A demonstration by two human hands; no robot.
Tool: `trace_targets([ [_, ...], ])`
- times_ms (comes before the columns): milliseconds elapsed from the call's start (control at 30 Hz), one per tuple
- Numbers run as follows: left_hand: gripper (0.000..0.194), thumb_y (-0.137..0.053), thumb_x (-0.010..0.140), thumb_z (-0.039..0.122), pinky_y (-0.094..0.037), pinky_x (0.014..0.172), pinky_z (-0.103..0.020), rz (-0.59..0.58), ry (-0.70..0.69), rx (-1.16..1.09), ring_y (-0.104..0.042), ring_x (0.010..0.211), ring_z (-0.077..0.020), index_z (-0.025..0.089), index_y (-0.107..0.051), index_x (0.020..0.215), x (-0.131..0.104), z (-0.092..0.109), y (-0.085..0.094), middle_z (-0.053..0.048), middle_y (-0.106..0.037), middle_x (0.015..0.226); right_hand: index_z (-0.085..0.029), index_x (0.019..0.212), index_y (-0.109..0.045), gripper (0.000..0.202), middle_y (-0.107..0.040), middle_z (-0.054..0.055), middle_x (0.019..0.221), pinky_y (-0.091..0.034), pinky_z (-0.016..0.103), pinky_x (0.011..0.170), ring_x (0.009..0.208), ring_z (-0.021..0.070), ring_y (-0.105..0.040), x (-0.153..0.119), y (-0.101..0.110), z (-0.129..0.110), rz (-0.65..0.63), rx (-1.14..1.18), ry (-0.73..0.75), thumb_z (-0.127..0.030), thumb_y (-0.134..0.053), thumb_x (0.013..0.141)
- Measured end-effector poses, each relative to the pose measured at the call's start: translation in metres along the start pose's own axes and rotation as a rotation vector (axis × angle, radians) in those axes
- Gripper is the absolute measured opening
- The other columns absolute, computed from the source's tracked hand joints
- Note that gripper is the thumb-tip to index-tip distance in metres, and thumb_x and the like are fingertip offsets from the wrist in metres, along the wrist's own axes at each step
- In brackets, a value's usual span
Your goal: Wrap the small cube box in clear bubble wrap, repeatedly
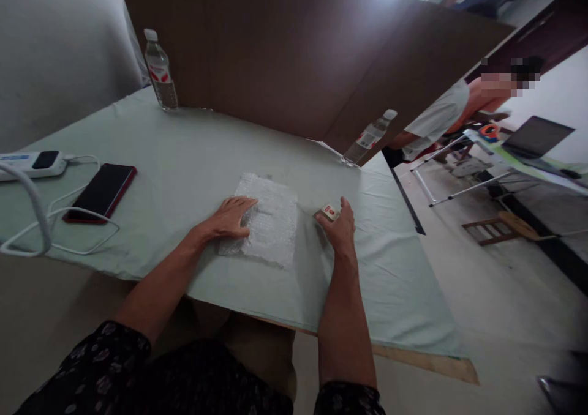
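A sheet of clear bubble wrap [273, 222] lies on the pale green cloth in front of me. My left hand [232, 217] rests on its left edge, fingers stretched out and thumb apart. To the right of the sheet, my right hand [339, 224] has a small pale box [329, 209] with a red mark between thumb and fingers. The box is just above or on the cloth; I cannot tell which. Part of it is hidden behind the thumb.
A tall brown board [285, 54] stands across the table's back. Water bottles stand at left [160, 75] and right [370, 138]. Left are a phone [101, 193], white cable and power strip [34, 164]. Beyond, a person [478, 100] bends near a table with a laptop [537, 136].
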State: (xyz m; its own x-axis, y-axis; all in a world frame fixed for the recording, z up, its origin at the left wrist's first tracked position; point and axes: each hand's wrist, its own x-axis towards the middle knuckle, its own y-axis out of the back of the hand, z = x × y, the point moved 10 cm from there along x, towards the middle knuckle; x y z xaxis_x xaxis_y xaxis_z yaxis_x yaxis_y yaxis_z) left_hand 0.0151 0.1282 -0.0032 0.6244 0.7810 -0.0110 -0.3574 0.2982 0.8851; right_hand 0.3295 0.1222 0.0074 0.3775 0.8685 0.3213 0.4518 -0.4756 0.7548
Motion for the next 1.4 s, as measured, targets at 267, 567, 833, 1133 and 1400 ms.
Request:
trace_targets([
  [267, 0.073, -0.058, 0.079, 0.036, -0.029, 0.119, -0.046, 0.118, 0.035, 0.018, -0.043, 0.142, -0.0302, 0.015, -0.043, 0.147, 0.001, -0.004, 0.010, -0.014, -0.050, 0.151, -0.016, 0.138, -0.047, 0.070, -0.059, 0.019, 0.132, -0.045, 0.054, 0.106, 0.118, 0.0315, -0.059, 0.004, -0.016, 0.014, -0.009, 0.113, 0.031, -0.040, -0.062, 0.073],
  [567, 0.079, -0.063, 0.078, 0.038, -0.024, 0.121, -0.046, 0.025, 0.024, 0.053, -0.034, 0.147, -0.0334, 0.014, -0.039, 0.149, 0.000, 0.000, 0.000, -0.016, -0.046, 0.154, -0.017, 0.127, -0.058, 0.060, -0.068, 0.014, 0.121, -0.053, 0.048, 0.097, 0.100, 0.0268, -0.066, -0.006, -0.006, -0.033, -0.077, 0.317, 0.025, -0.038, -0.067, 0.071],
  [833, 0.084, -0.063, 0.077, 0.041, -0.024, 0.121, -0.049, 0.014, 0.029, 0.027, -0.034, 0.147, -0.0347, 0.013, -0.035, 0.152, 0.002, -0.002, -0.001, -0.017, -0.042, 0.157, -0.024, 0.128, -0.060, 0.048, -0.067, 0.009, 0.128, -0.050, 0.041, 0.104, 0.115, 0.0238, -0.064, -0.074, -0.062, -0.150, -0.477, 0.438, 0.438, -0.026, -0.066, 0.080],
  [1133, 0.081, -0.061, 0.075, 0.036, -0.024, 0.122, -0.049, 0.021, 0.009, -0.006, -0.034, 0.148, -0.0342, 0.019, -0.036, 0.151, 0.000, -0.003, 0.000, -0.013, -0.043, 0.157, -0.023, 0.140, -0.052, 0.062, -0.060, 0.011, 0.141, -0.046, 0.046, 0.110, 0.128, 0.0269, -0.058, -0.080, -0.079, -0.143, -0.576, 0.324, 0.441, -0.025, -0.066, 0.080],
  [1400, 0.086, -0.062, 0.073, 0.035, -0.022, 0.123, -0.048, -0.002, 0.017, 0.018, -0.032, 0.149, -0.0346, 0.013, -0.034, 0.152, 0.000, -0.001, -0.001, -0.017, -0.041, 0.158, -0.020, 0.136, -0.055, 0.054, -0.063, 0.012, 0.136, -0.047, 0.043, 0.107, 0.123, 0.0249, -0.061, -0.082, -0.078, -0.148, -0.580, 0.329, 0.490, -0.022, -0.062, 0.082],
])
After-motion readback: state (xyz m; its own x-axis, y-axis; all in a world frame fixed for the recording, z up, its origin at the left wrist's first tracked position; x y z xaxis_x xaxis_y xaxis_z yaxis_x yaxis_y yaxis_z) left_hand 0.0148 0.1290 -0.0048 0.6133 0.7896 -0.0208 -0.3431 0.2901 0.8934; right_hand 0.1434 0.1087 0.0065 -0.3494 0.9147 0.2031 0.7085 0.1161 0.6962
